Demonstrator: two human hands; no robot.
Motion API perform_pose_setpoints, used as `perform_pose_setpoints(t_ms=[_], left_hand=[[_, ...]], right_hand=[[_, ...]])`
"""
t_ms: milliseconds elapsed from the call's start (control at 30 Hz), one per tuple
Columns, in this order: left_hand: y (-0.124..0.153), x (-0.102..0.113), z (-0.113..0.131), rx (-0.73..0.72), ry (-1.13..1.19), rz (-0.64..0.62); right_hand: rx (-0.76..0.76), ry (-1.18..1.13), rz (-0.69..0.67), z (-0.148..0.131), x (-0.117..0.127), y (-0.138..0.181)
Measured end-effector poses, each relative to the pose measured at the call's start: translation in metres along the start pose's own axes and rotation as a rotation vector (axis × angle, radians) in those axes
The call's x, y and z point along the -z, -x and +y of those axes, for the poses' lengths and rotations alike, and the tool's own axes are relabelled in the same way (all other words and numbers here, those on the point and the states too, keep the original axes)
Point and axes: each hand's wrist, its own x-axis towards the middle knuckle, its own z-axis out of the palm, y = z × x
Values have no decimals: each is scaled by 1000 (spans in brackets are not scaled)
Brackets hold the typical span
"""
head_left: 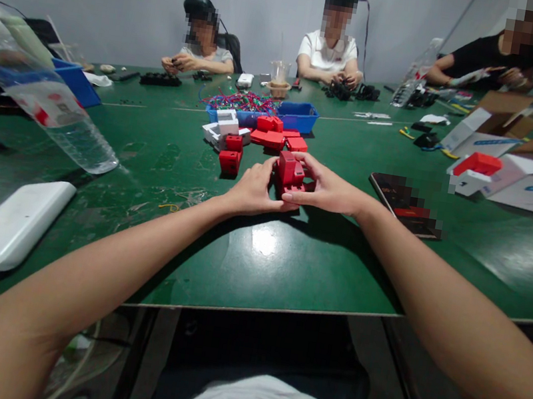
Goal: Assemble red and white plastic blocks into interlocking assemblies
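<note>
Both of my hands are closed around a small red plastic housing [290, 171] on the green table [217, 252]. My left hand [254, 191] grips its left side and front, with the thumb low. My right hand [322, 187] holds it from the right, fingers over the top and thumb along the front. Just left of it stand two red housings [228, 162], one behind the other. Behind my hands lie more red housings [269, 138] in a loose heap, with white housings [227, 130] beside them. My fingers hide part of the held piece.
A blue bin [299, 118] with thin coloured wires [246, 100] stands behind the heap. On the right are a phone [400, 204] and open cartons [527, 180]. A water bottle [65, 110] and a white device [14, 224] are on the left. Several people sit around the table.
</note>
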Motion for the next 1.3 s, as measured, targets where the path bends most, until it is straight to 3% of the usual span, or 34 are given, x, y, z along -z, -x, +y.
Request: perform_pose_setpoints(t_ms=[133,233,367,700,1000,1300], left_hand=[[-2,7,-5,-99,331,-85],[-5,9,-11,-66,525,-142],[-9,4,-16,12,720,-47],[1,2,2,-59,233,201],[1,4,1,-154,38,206],[1,5,1,-168,21,191]], right_hand=[[9,23,-3,0,-1,-1],[32,67,16,0,-1,-1],[42,96,24,-1,-1,-1],[42,109,10,-4,-6,0],[56,152,21,-1,-5,0],[73,178,27,2,-4,0]])
